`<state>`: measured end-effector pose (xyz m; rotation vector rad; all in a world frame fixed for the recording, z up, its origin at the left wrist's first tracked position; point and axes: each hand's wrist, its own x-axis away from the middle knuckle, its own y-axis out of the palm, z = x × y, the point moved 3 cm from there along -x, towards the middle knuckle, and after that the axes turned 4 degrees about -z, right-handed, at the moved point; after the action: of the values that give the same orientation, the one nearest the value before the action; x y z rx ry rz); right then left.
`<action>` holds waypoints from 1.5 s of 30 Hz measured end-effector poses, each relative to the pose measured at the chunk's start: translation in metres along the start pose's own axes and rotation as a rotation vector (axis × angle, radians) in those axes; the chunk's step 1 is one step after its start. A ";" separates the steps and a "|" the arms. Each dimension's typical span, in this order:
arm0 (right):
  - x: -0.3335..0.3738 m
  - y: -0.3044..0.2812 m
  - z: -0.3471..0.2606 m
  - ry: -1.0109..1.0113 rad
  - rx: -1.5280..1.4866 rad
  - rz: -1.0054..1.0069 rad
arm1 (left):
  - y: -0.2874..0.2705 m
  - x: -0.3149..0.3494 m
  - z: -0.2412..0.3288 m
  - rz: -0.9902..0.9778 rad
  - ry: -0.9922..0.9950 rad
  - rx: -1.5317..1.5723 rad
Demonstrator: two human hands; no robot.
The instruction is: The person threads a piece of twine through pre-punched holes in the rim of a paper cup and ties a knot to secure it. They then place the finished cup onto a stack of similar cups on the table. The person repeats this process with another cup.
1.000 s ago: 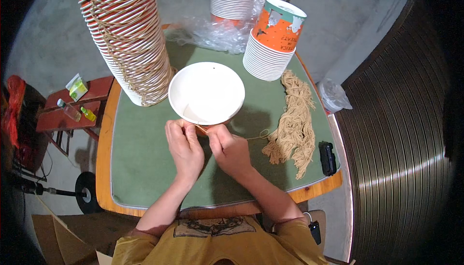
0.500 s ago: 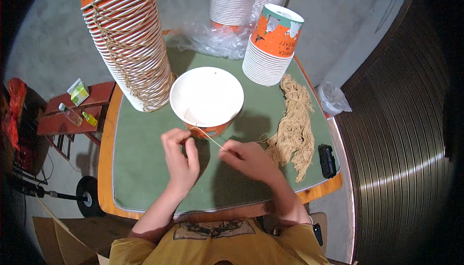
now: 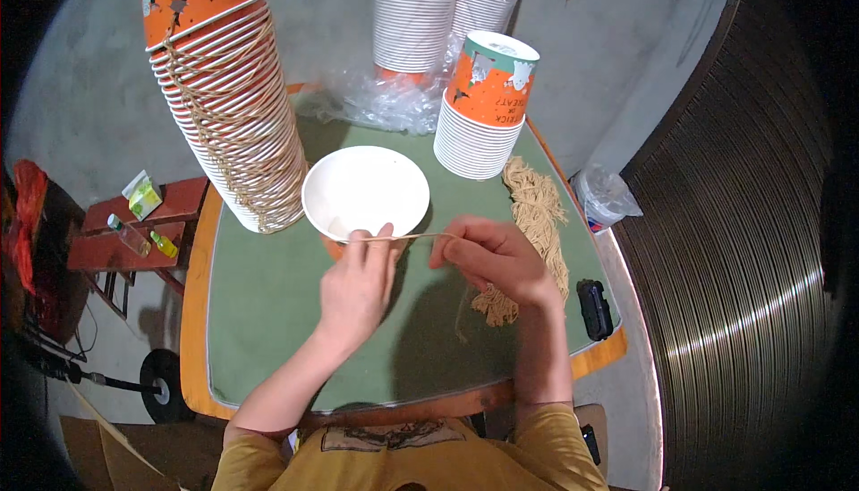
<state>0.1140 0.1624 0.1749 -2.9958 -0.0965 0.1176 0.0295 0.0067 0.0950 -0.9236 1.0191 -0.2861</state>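
A paper bucket (image 3: 365, 182), white inside and orange outside, stands on the green table mat with its mouth up and tipped slightly toward me. My left hand (image 3: 353, 290) grips its near rim, two fingers reaching over the edge. A thin tan string (image 3: 416, 237) runs along those fingertips and stretches taut to the right. Its other end is pinched by my right hand (image 3: 495, 256), thumb against curled fingers. The string's attachment at the bucket is hidden behind my left fingers. Beside my right hand lies a bundle of tan strings (image 3: 537, 209), partly covered by it.
At the left rises a tall stack of upside-down buckets (image 3: 233, 124) with strings hanging along it. A shorter stack (image 3: 483, 119) stands back right. Behind are wrapped stacks (image 3: 412, 17) and crumpled plastic (image 3: 385, 102). A black object (image 3: 594, 309) lies at the right edge.
My right hand has moved up and right, pulling the string level. My left fingers have shifted from pinching the string to reaching over the rim. The whole view has shifted slightly.
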 end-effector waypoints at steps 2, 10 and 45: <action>-0.003 -0.002 0.005 -0.021 -0.026 -0.022 | -0.006 -0.001 -0.016 0.015 -0.080 0.144; -0.013 -0.007 0.022 0.039 -0.070 -0.076 | -0.019 -0.006 -0.096 0.045 -0.099 0.354; -0.032 -0.007 0.045 0.001 -0.196 0.024 | 0.012 0.000 0.020 -0.180 -0.185 1.074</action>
<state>0.0776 0.1733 0.1335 -3.1936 -0.0757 0.1162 0.0433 0.0248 0.0895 -0.0490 0.4736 -0.7851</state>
